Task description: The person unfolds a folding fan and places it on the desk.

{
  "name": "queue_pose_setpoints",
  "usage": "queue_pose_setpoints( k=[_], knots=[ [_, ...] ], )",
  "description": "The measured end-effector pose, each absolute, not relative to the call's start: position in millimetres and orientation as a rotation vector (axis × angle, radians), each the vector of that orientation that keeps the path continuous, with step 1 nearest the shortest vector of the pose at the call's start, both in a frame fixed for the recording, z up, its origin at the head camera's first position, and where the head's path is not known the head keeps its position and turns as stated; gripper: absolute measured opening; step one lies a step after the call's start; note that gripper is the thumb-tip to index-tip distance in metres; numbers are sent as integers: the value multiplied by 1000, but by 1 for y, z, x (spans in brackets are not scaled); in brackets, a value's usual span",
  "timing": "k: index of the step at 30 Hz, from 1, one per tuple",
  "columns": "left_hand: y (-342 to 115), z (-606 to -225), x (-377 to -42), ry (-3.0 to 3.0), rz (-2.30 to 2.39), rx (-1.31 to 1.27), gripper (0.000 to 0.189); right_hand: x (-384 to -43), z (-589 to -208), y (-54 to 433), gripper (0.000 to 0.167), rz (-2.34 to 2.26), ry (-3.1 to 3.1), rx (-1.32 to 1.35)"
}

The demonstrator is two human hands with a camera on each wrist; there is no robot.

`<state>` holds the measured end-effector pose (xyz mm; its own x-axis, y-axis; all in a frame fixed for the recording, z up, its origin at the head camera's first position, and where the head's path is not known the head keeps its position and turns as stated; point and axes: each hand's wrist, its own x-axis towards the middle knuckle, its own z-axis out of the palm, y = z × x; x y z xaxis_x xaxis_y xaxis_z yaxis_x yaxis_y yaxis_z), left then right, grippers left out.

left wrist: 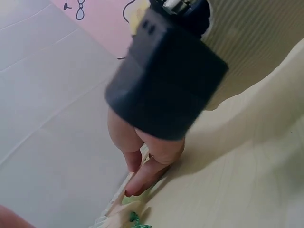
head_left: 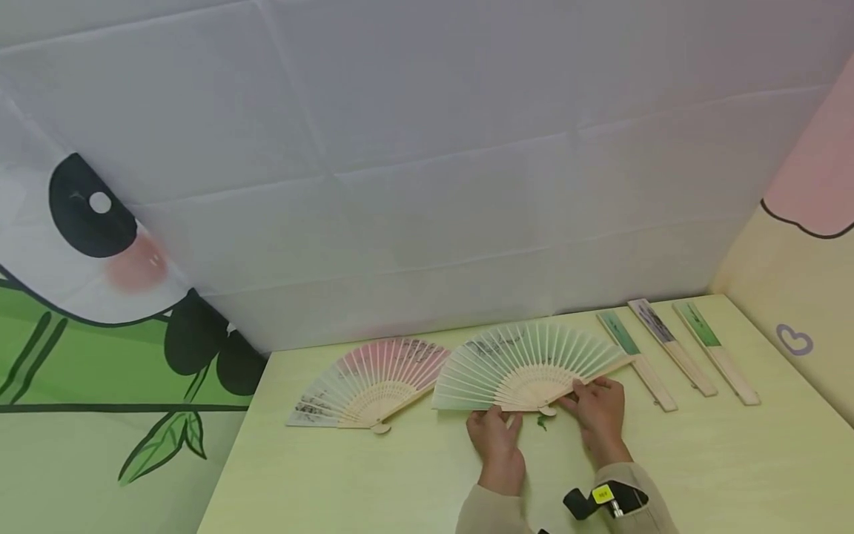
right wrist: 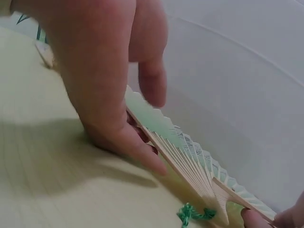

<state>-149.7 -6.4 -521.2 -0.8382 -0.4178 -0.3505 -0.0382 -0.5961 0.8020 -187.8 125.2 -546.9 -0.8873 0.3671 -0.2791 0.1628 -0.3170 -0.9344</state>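
In the head view, an open pale-green folding fan [head_left: 467,367] with dark painted marks spreads at mid-table. My left hand [head_left: 497,441] holds its lower left edge, with fingertips at the wooden end stick. On the other side, my right hand [head_left: 600,415] pinches the right end stick near the pivot. A green tassel [right wrist: 190,213] hangs at the pivot. The right wrist view shows my left hand [right wrist: 102,80] up close, one finger raised off the fan's ribs [right wrist: 185,164]. My right hand [left wrist: 152,156] appears in the left wrist view, partly behind a black wrist device [left wrist: 166,78].
A pink-and-white open fan [head_left: 394,363] lies to the left, close beside the green one. Three folded fans, one teal [head_left: 637,360], one grey-purple [head_left: 670,345] and one green [head_left: 714,348], lie side by side at the right. A white wall sheet [head_left: 427,185] rises behind the table.
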Motion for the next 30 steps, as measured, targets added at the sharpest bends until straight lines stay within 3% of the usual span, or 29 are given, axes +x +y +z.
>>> queue_pose_setpoints(
  k=[3,7,11,15,22,30],
  knots=[
    [-8,-519,-149,-1330,-2528,794,12,-188,-548,127,58,2335,-1809,-681],
    [-9,-514,-145,-1344,-2550,808,21,-186,-548,130,67,2316,-1895,-649],
    [-9,-510,-142,-1321,-2573,788,59,-185,-546,133,69,2272,-2044,-588],
    [-9,-508,-140,-1327,-2585,794,80,-185,-545,139,69,2152,-2245,-546],
    [-6,-504,-137,-1302,-2553,796,79,-182,-541,161,58,1806,-2421,-587],
    [8,-491,-135,-1290,-2502,750,66,-184,-535,186,48,1560,-2398,-646]
  ],
)
